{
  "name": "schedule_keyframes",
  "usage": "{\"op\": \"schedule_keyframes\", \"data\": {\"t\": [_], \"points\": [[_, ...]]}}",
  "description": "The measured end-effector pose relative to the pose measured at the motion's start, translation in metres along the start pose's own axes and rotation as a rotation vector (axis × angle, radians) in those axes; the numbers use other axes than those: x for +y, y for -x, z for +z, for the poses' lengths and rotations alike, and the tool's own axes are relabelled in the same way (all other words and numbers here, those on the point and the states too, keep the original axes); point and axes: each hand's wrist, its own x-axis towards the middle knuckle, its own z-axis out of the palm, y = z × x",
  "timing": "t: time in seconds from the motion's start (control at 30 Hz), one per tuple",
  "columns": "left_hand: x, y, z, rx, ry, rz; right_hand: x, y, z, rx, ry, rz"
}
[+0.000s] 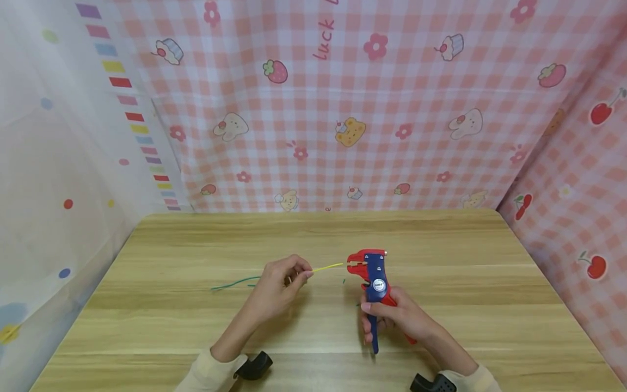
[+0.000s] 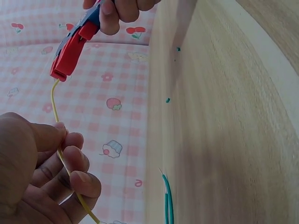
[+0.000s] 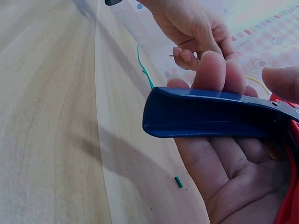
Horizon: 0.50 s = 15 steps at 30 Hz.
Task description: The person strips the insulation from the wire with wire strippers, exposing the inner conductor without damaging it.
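Note:
My left hand (image 1: pixel 280 286) pinches a thin yellow wire (image 1: pixel 327 267) between thumb and fingertips. In the left wrist view the yellow wire (image 2: pixel 54 103) runs up from the fingers, its end right at the red jaws of the wire stripper. My right hand (image 1: pixel 399 316) grips the wire stripper (image 1: pixel 378 272), which has a blue body and red jaws that face left toward the wire. The blue handle (image 3: pixel 210 114) lies across the fingers in the right wrist view. Behind the left hand, green wire (image 1: pixel 235 283) lies on the table, one end showing bare strands in the left wrist view.
Small green bits of insulation (image 2: pixel 168 100) lie on the wood-grain table (image 1: pixel 196 326), one of them a short green piece (image 3: pixel 178 182) below the right hand. A pink checked curtain (image 1: pixel 313 109) hangs behind the table, and more cloth hangs at both sides.

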Motion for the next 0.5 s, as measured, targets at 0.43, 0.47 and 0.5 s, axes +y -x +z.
{"op": "schedule_keyframes", "data": {"t": [0.43,0.47,0.5], "points": [[0.0035,-0.0002,0.0008,-0.031,0.017,-0.001,0.0013,-0.0011,0.0036,-0.025,-0.035,-0.003],[0.0037,-0.0002,0.0009,-0.032,0.018,-0.002,0.0013,-0.0011,0.0037,-0.029,-0.039,0.001],[0.0040,-0.0001,0.0009,-0.031,0.019,-0.002,0.0013,-0.0011,0.0038,-0.033,-0.042,0.005]]}}
